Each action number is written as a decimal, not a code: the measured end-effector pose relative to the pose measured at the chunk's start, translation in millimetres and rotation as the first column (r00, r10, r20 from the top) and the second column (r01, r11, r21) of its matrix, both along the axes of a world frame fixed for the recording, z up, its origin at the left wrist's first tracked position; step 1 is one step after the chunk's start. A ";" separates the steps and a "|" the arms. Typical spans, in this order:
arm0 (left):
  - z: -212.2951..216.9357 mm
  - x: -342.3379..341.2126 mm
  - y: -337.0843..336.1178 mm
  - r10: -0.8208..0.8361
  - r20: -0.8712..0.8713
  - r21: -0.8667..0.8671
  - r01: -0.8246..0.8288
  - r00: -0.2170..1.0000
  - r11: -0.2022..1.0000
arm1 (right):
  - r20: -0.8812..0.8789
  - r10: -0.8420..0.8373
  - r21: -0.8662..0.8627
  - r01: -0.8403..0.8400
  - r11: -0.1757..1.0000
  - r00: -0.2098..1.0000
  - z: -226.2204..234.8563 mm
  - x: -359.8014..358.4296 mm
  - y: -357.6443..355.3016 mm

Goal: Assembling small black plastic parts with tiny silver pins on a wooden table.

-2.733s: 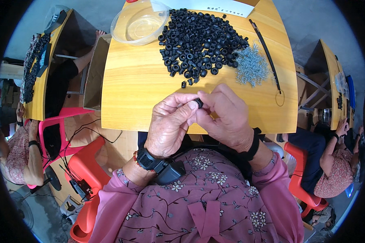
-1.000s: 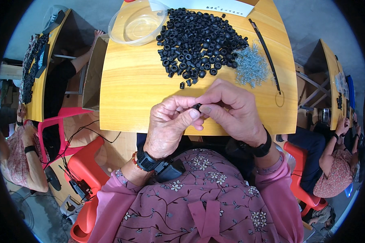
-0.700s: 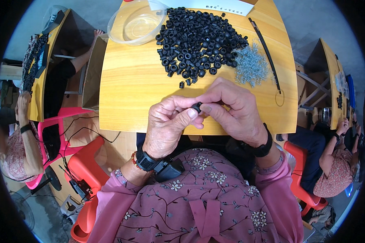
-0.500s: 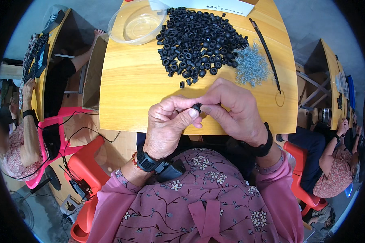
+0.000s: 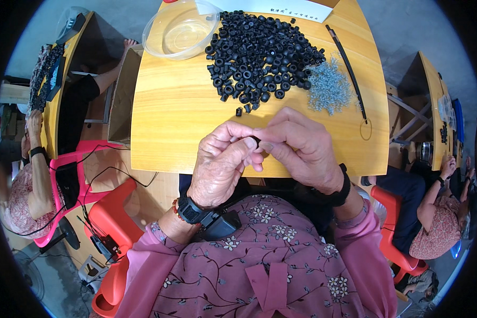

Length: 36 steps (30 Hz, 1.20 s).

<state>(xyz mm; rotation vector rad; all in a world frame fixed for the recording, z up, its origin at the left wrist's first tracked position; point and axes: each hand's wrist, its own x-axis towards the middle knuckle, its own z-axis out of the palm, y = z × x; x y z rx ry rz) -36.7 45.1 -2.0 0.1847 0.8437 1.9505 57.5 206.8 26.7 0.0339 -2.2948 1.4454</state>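
Between my fingertips, over the near edge of the wooden table (image 5: 180, 116), is a small black part (image 5: 256, 141), mostly covered by the fingers. My left hand (image 5: 221, 161) pinches it between thumb and forefinger. From the other side my right hand (image 5: 302, 153) closes thumb and fingers on it as well. Beyond the hands spreads a large heap of black round parts (image 5: 262, 53), many ring-shaped with a hole. Against its right side lies a pile of small clear bluish pieces (image 5: 329, 87). A pair of loose black parts (image 5: 243, 110) rests just past my fingers.
A clear round plastic bowl (image 5: 181, 32) stands at the far left of the table, beside a white box (image 5: 281, 9). To the right lies a thin black rod (image 5: 347, 69) ending in a loop. A cardboard box (image 5: 121, 106) adjoins the left edge. People sit at tables on both sides.
Both hands still pinch the small black part. My right hand has shifted slightly down and its fingers have turned, covering more of the part; my left fingers have moved a little.
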 end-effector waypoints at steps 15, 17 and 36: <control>3.5 5.6 3.6 0.087 0.023 -0.002 -0.087 0.996 0.996 | 0.032 -0.155 0.401 0.129 0.907 0.987 11.3 1.3 -19.4; 5.1 6.0 4.6 0.098 0.019 -0.005 -0.097 0.995 0.995 | 0.019 -0.161 0.490 0.131 0.862 0.987 8.8 0.8 -18.8; 0.9 4.4 -2.5 0.020 -0.052 -0.117 -0.026 0.998 0.993 | -0.013 -0.142 0.495 0.130 0.859 0.990 4.5 1.3 -17.2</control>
